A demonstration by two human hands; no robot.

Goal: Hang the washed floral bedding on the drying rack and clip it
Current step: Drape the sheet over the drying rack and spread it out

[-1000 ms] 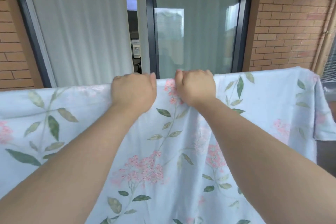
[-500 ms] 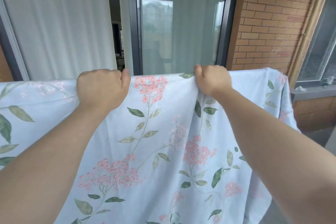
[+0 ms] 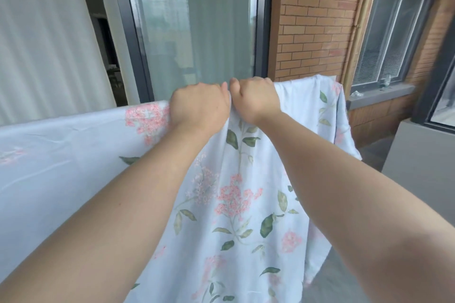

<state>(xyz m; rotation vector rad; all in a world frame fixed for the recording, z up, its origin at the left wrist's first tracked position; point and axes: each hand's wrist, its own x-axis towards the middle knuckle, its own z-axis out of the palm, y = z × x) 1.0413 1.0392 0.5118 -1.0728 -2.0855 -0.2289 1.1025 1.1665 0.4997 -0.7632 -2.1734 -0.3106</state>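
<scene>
A: Two fists, knuckles up, side by side at the top fold. Both the left hand (image 3: 199, 106) and the right hand (image 3: 256, 99) have fingers curled over the far side of the fold, each bunching cloth. The thumbs are nearly touching. Fingertips are hidden behind the edge.

B: Noted. Held item?

A: It is the floral bedding (image 3: 234, 204). Thin woven cloth, pale blue, matte, printed with pink flower clusters and green leaves. It gathers into soft vertical folds directly under the two fists and hangs down toward the camera, between and below the forearms.

B: Extent either side of the grip?

A: Beyond the left hand the top edge runs out flat and taut, with fine creases only. Beyond the right hand it rises to a rounded corner and drapes in a loose flap. The support is covered by cloth, so I cannot tell its shape.

B: Surroundings?

A: Behind is a dark-framed sliding glass door (image 3: 197, 32), glossy and reflective, with a white pleated curtain (image 3: 44, 44) at left. To the right is a rough red brick wall (image 3: 315, 19), then a dark-framed window (image 3: 394, 27) over a grey ledge (image 3: 379, 96).
</scene>
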